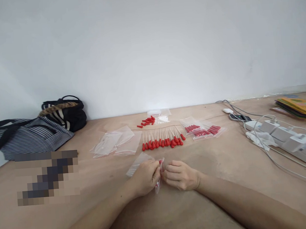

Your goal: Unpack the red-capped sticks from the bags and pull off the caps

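Note:
My left hand and my right hand meet over the wooden table, both pinched on a small clear plastic bag with red-tipped pieces inside, held upright between the fingers. Another clear bag lies flat just behind my left hand. Beyond my hands, a row of several droppers with red bulbs lies side by side. Loose red bulbs sit further back. To the right lie filled bags of red pieces, and to the left lies a pile of empty clear bags.
A striped bag and a black bag rest at the far left against the white wall. A power strip with chargers and cables, a phone and coloured books occupy the right side.

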A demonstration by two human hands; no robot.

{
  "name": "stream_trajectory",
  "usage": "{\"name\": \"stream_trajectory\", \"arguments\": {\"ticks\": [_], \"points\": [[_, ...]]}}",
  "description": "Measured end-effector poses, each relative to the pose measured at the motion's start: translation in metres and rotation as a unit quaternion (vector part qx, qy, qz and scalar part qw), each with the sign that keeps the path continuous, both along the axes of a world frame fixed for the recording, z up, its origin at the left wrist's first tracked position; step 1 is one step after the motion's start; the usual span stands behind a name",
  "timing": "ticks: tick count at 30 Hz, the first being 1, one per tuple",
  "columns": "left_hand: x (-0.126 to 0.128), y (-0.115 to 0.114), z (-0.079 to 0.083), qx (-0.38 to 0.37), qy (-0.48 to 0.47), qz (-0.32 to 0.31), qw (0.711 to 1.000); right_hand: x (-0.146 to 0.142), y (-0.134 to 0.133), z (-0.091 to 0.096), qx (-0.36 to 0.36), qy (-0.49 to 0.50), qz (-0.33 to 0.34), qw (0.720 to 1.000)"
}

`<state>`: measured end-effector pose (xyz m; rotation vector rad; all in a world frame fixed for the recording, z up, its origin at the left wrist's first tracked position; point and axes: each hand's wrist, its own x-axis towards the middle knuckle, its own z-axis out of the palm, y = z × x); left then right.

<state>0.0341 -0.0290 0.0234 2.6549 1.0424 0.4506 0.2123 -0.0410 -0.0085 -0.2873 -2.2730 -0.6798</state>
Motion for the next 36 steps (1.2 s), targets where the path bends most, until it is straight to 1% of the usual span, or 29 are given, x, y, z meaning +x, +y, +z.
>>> {"name": "stream_trajectory", "arguments": {"ticks": [3,5,7,9,11,13,15,17,21,27,29,31,36], "points": [[-0.004,0.002,0.011,-0.018,0.016,0.026,0.999,0.003,0.003,-0.002,-0.023,-0.005,-0.004,1.0],[-0.009,0.003,0.015,-0.02,0.031,0.019,0.999,0.004,0.004,-0.002,-0.044,-0.011,-0.011,0.999],[-0.018,0.005,0.016,0.01,0.037,0.003,0.999,0.005,0.004,-0.001,-0.087,-0.006,-0.033,0.996],[-0.031,0.007,0.014,0.062,0.042,-0.024,0.997,0.008,0.003,0.0,-0.162,0.015,-0.065,0.985],[-0.044,0.011,0.009,0.092,0.068,-0.071,0.991,0.011,0.0,0.001,-0.257,0.036,-0.093,0.961],[-0.055,0.014,0.004,0.079,0.107,-0.109,0.985,0.011,-0.003,0.002,-0.339,0.048,-0.114,0.933],[-0.06,0.015,-0.001,0.049,0.136,-0.113,0.983,0.009,-0.005,0.004,-0.399,0.059,-0.139,0.905],[-0.061,0.014,-0.004,0.024,0.149,-0.096,0.984,0.005,-0.007,0.005,-0.438,0.074,-0.166,0.88],[-0.057,0.009,-0.006,-0.008,0.16,-0.077,0.984,-0.004,-0.01,0.009,-0.494,0.099,-0.21,0.838],[-0.054,0.002,-0.007,-0.011,0.146,-0.058,0.987,-0.007,-0.011,0.016,-0.565,0.111,-0.24,0.781],[-0.053,-0.001,-0.006,-0.012,0.145,-0.054,0.988,-0.007,-0.011,0.016,-0.574,0.111,-0.245,0.773],[-0.052,-0.003,-0.005,-0.009,0.135,-0.048,0.99,-0.008,-0.009,0.015,-0.577,0.109,-0.24,0.773],[-0.05,-0.004,-0.003,-0.005,0.117,-0.035,0.992,-0.007,-0.003,0.008,-0.585,0.142,-0.205,0.772]]}}
